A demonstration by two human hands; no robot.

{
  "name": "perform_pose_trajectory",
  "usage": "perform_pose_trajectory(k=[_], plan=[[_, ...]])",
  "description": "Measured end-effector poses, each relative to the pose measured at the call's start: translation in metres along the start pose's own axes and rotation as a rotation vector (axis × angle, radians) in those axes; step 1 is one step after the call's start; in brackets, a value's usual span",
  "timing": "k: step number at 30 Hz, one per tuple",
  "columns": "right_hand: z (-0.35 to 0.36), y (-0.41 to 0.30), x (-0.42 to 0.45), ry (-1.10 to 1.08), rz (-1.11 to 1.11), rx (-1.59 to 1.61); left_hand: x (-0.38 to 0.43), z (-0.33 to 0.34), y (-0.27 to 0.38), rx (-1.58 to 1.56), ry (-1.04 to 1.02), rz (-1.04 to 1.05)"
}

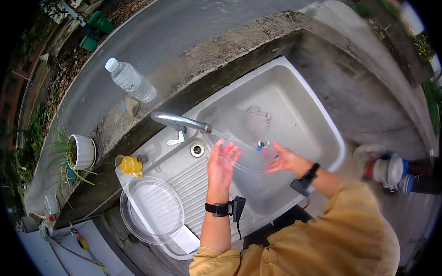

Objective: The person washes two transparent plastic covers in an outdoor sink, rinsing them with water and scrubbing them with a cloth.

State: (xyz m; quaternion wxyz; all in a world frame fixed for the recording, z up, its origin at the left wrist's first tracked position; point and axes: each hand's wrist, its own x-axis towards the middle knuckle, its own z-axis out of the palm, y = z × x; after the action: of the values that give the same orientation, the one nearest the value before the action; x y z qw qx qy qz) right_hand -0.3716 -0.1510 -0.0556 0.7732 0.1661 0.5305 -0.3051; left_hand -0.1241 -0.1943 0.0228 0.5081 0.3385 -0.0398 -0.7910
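A clear round plastic dish (pixel 247 159) is between my hands, tilted over the basin of a grey-white sink (pixel 291 104). My left hand (pixel 224 160) supports its near-left side with the fingers raised. At its right side is my right hand (pixel 286 159), fingertips at the rim, partly blurred. Water runs onto the dish from a chrome swan-neck tap (pixel 181 121). Behind it, a pale wet cloth (pixel 258 119) lies on the basin floor. A drain (pixel 263 143) shows next to small blue spots that I cannot identify.
On the ribbed drainboard (pixel 191 190) are stacked clear round plastic dishes (pixel 152 209). A yellow cup (pixel 131 165) stands at the sink's corner. A water bottle (pixel 131 82), a stone (pixel 131 106) and a white plant pot (pixel 83 152) sit along the concrete ledge (pixel 223 61). Buckets (pixel 391 171) stand at right.
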Motion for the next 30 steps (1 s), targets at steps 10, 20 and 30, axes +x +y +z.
perform_pose_trajectory(k=[10,20,30], plan=[[0.051,0.068,0.008,-0.073,-0.094,0.497,0.003,-0.016,0.001,0.129,0.043,0.023],[0.038,0.07,0.009,-0.21,-0.377,0.177,-0.018,-0.022,0.018,0.298,0.175,0.121],[0.001,0.014,-0.02,-0.192,-0.536,-0.615,-0.049,-0.049,0.019,0.641,0.48,0.071]])
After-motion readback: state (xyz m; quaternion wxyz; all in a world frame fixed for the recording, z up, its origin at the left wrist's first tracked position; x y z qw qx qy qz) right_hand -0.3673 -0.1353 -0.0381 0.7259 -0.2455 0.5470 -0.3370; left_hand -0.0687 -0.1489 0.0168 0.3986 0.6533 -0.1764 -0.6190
